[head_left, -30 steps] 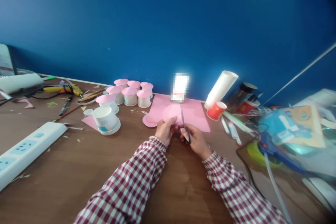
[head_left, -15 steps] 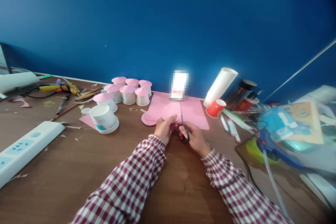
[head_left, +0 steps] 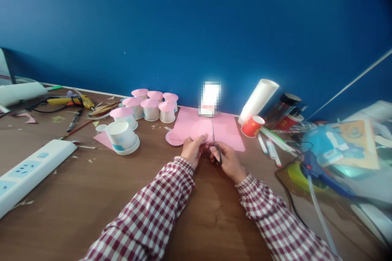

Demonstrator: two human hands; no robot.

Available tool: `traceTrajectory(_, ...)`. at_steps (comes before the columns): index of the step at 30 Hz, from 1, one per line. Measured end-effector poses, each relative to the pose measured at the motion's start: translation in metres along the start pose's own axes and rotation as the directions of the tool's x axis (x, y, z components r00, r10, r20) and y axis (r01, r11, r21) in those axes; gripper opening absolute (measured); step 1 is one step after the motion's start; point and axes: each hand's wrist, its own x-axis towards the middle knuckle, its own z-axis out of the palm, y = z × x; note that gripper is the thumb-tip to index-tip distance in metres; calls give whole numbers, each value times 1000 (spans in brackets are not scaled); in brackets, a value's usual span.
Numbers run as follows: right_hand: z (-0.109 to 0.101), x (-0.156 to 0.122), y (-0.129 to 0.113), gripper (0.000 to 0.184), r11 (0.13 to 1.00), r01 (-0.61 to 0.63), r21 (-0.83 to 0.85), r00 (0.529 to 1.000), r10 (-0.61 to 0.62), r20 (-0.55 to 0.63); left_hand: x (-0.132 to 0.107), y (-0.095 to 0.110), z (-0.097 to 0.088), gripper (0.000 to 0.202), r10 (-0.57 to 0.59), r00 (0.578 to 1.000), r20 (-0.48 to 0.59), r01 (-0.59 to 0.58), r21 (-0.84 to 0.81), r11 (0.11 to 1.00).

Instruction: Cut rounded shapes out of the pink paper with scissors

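Centrally, head view: left hand (head_left: 192,151) pinches a pink paper disc (head_left: 199,129) and right hand (head_left: 228,162) grips scissors (head_left: 213,136), blades at the disc's edge, over one pink sheet (head_left: 229,132) by the wall. Left: seven pink-capped cups (head_left: 150,108) clustered, one white cup (head_left: 121,136) nearer, one power strip (head_left: 30,167); right: one red cup (head_left: 252,126) tipped beside one white roll (head_left: 259,98).

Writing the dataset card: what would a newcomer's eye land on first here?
At centre frame, the left hand holds a pink paper disc while the right hand holds scissors at its edge, over a pink sheet on the wooden table. Behind them to the left stands a cluster of pink-topped paper cups. A white power strip lies at the left edge, all against a deep blue wall.
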Motion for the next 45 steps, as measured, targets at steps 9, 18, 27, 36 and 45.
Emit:
traceTrajectory(9,1,0,-1,34,1000,7,-14,1000,-7,2,3,-2,-1,17,6,1000,-14,-6,12,1000)
traceTrajectory(18,-1,0,0,34,997,30,-69,1000,-30,4,1,-1,-1,13,-9,1000,-7,9,8,1000)
traceTrajectory(27,-1,1,1,32,996,40,-80,999,-40,4,3,-2,-2,15,-8,1000,-3,8,2,1000)
traceTrajectory(36,-1,0,-1,27,997,36,-74,999,-37,-10,3,-1,-2,15,-5,1000,-7,5,9,1000)
traceTrajectory(45,-1,0,0,26,996,41,-78,999,-41,-8,2,-1,-1,12,-6,1000,-13,7,9,1000)
